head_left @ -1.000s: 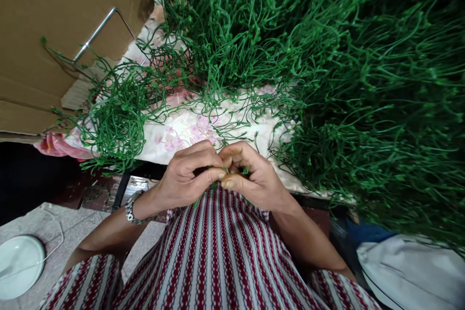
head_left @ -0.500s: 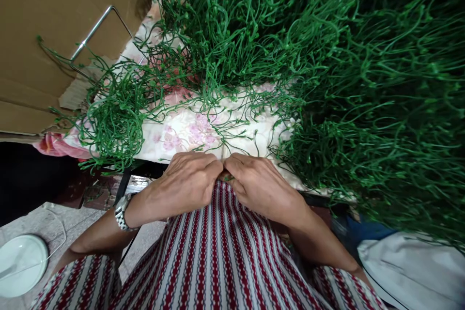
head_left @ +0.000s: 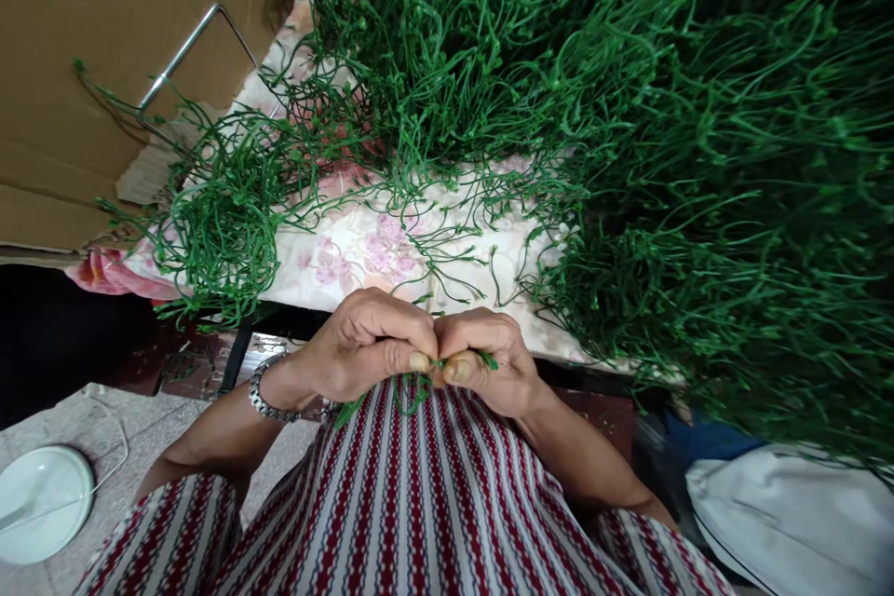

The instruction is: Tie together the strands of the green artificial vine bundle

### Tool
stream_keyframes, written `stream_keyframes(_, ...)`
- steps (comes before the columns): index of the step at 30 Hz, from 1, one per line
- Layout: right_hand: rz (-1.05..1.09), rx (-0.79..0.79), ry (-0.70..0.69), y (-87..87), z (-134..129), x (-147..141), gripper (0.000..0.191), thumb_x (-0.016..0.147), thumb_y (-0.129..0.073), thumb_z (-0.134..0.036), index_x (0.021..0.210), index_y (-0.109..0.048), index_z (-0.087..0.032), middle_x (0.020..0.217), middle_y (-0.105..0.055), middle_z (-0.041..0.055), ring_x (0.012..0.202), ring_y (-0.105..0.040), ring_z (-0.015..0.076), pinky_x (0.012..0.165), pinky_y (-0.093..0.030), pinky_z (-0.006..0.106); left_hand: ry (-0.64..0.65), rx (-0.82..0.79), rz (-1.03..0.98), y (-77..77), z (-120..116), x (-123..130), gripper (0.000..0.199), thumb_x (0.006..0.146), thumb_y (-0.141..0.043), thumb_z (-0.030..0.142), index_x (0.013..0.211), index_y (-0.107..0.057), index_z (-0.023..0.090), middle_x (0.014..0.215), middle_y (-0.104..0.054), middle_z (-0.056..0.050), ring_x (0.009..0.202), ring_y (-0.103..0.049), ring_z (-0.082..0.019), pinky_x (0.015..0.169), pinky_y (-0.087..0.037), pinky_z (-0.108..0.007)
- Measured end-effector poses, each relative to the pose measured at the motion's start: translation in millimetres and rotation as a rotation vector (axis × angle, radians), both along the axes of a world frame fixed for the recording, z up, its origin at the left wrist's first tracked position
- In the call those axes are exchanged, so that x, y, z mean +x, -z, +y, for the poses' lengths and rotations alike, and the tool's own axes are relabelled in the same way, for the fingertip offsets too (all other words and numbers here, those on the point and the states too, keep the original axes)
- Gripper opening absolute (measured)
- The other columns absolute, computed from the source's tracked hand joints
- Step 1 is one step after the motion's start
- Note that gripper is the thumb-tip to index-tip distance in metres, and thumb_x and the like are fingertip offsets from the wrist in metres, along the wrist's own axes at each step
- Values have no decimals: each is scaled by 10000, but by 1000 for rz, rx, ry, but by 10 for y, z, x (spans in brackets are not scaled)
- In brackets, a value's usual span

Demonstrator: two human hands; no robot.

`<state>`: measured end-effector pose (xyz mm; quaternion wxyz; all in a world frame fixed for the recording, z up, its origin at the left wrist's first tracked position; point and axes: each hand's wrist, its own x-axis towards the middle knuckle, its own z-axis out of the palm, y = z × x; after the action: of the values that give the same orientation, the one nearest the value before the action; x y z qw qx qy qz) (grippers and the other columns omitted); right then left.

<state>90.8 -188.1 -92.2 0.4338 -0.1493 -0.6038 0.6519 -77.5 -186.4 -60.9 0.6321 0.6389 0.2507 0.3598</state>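
My left hand [head_left: 381, 345] and my right hand [head_left: 489, 358] meet in front of my striped top, thumbs and forefingers pinched almost tip to tip. Between them runs a thin green plastic-looking stem [head_left: 412, 391]; a leafy or budded end hangs below the left fingers, and another end pokes out past the right thumb. Just beyond, several loose green stems [head_left: 453, 251] lie on a flowered cloth [head_left: 342, 270]. To the left sits a small tangled heap of such stems [head_left: 223, 242]. A far larger mass of them [head_left: 629, 130] fills the back and right.
A cardboard sheet [head_left: 126, 37] stands at the far left, with a bent metal rod [head_left: 182, 51] before it. On the floor at lower left is a round white lid-like thing [head_left: 46, 503] with a cord. A pale cloth bundle [head_left: 796, 512] lies at lower right.
Both hands have turned so that the thumbs now show, and the green stem between them has come into view. The left wrist has moved slightly right. The heaps have stayed put.
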Motion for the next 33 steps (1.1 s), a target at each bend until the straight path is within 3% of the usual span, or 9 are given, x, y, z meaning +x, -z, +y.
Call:
stream_keyframes(6, 39, -84, 48, -54, -57, -3, 259, 795, -565, -341, 608, -541, -164, 516, -518, -25, 461, -473, 55, 444, -384, 180, 13, -151, -109, 104, -11, 28, 179, 778, -581, 255, 659, -641, 136, 551, -566, -27, 485, -459, -95, 479, -337, -241)
stream_keyframes(10, 126, -81, 95, -237, 0, 161, 259, 827, -522, -327, 603, -518, -197, 443, -383, -69, 380, -347, 38, 409, -339, 173, -106, -281, -149, 84, 17, 8, 217, 760, -607, 306, 637, -653, 133, 515, -545, -18, 480, -437, -92, 483, -320, -242)
stream_keyframes(15, -136, 37, 278, -371, 148, 367, 171, 849, -504, -292, 790, -614, -176, 673, -550, 34, 624, -537, 128, 552, -431, 271, -158, -240, -88, -10, 152, -31, 161, 767, -601, 267, 710, -673, 135, 649, -556, -35, 587, -469, -103, 536, -342, -240)
stream_keyframes(20, -450, 51, 391, -332, 156, 233, 127, 872, -456, -234, 887, -565, -170, 635, -478, -16, 507, -408, 66, 475, -341, 206, -278, -121, -32, -4, 189, 39, 128, 780, -589, 243, 782, -686, 160, 670, -519, -24, 639, -463, -111, 569, -351, -240)
stream_keyframes(25, -608, 162, 389, -217, 86, 8, 165, 766, -615, -285, 852, -545, -162, 595, -393, -62, 510, -336, 49, 468, -310, 178, -442, -9, -33, 45, 152, 183, 98, 775, -596, 198, 815, -686, 192, 693, -506, -13, 708, -468, -119, 645, -373, -251)
stream_keyframes(28, -576, 186, 438, -157, 58, 2, 88, 796, -579, -245, 814, -557, -162, 589, -416, -61, 504, -355, 47, 474, -326, 172, -413, -58, -78, 65, 151, 195, 115, 774, -599, 208, 858, -677, 192, 736, -549, -20, 734, -498, -121, 662, -397, -244)
stream_keyframes(33, -547, 235, 493, -152, 58, 107, 35, 806, -563, -209, 816, -581, -180, 664, -588, -20, 574, -524, 78, 546, -408, 191, -326, -204, -72, 51, 150, 82, 153, 792, -567, 246, 893, -629, 149, 815, -611, -55, 741, -542, -128, 633, -430, -232)
